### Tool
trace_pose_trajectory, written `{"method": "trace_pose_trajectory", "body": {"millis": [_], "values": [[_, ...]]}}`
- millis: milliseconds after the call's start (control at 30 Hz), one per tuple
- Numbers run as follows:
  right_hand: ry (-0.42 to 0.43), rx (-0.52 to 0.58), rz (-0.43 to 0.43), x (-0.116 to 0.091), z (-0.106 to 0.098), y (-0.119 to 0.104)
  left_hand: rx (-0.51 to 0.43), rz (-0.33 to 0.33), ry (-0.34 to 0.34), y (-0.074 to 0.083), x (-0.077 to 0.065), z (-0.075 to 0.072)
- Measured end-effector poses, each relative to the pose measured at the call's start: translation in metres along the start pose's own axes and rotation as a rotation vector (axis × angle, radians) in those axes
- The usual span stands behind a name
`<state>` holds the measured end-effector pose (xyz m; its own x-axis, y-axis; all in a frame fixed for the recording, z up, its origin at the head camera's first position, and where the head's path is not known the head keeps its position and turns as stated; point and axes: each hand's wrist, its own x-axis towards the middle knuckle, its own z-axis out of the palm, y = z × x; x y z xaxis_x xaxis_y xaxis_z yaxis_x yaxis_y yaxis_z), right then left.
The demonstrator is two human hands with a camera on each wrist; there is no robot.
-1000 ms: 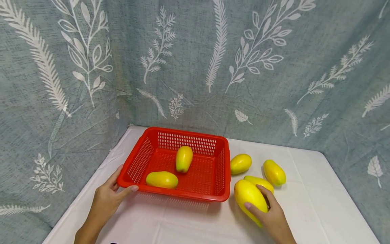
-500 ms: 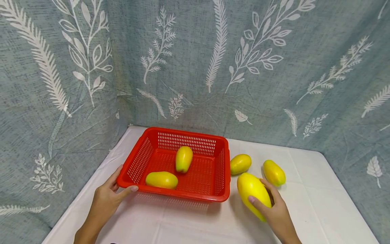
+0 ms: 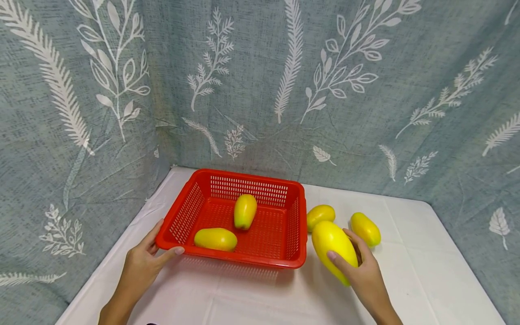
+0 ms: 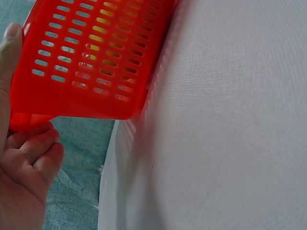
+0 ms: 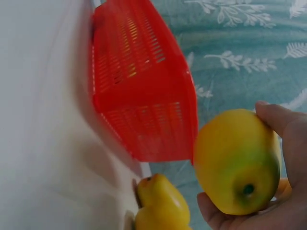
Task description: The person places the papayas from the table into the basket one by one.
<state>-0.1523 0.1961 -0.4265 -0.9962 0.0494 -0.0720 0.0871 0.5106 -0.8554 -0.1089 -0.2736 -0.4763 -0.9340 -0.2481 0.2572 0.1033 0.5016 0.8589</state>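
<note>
My left hand (image 3: 142, 266) holds the near left corner of a red plastic basket (image 3: 260, 261), thumb over the rim and fingers at the side. In the left wrist view, the curled fingers (image 4: 45, 153) show below the rim. Two yellow papayas, one upright in the middle (image 3: 245, 212) and one lying at the front (image 3: 215, 239), are inside. My right hand (image 3: 367, 275) grips a large yellow papaya (image 3: 333, 248) above the table, just right of the basket. The right wrist view shows its end with a dark stem scar, thumb and fingers on opposite sides.
Two more papayas, one beside the basket (image 3: 321, 216) and one farther right (image 3: 365, 229), lie on the white-covered table (image 3: 430, 271). A blue-green leaf-print curtain (image 3: 260, 90) stands behind and along both sides.
The right hand has lifted the papaya up and away from me, slightly toward the basket lately. Another papaya seen behind it earlier is now hidden. Left hand and basket stay put.
</note>
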Motion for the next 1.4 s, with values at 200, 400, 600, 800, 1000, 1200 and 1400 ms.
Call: {"method": "trace_pose_trajectory", "body": {"millis": [200, 400, 600, 800, 1000, 1200, 1400], "values": [[-0.003, 0.062, -0.065, 0.0, 0.007, -0.008, -0.012, -0.008, 0.008, 0.0, -0.001, -0.001], [-0.005, 0.098, -0.094, 0.001, 0.015, -0.016, -0.007, 0.014, 0.012, -0.001, 0.001, 0.0], [-0.029, 0.122, -0.135, 0.002, 0.024, -0.024, -0.012, 0.012, 0.015, -0.001, 0.001, 0.0], [-0.059, 0.141, -0.162, 0.003, 0.033, -0.033, 0.014, 0.027, 0.021, -0.003, 0.001, 0.0], [-0.085, 0.176, -0.181, 0.002, 0.041, -0.041, 0.029, 0.003, 0.017, -0.003, 0.0, 0.0], [-0.101, 0.195, -0.207, 0.004, 0.05, -0.047, -0.002, -0.017, 0.0, -0.001, 0.0, 0.0], [-0.106, 0.188, -0.201, 0.006, 0.06, -0.055, -0.001, -0.027, -0.005, 0.0, 0.0, -0.001]]}}
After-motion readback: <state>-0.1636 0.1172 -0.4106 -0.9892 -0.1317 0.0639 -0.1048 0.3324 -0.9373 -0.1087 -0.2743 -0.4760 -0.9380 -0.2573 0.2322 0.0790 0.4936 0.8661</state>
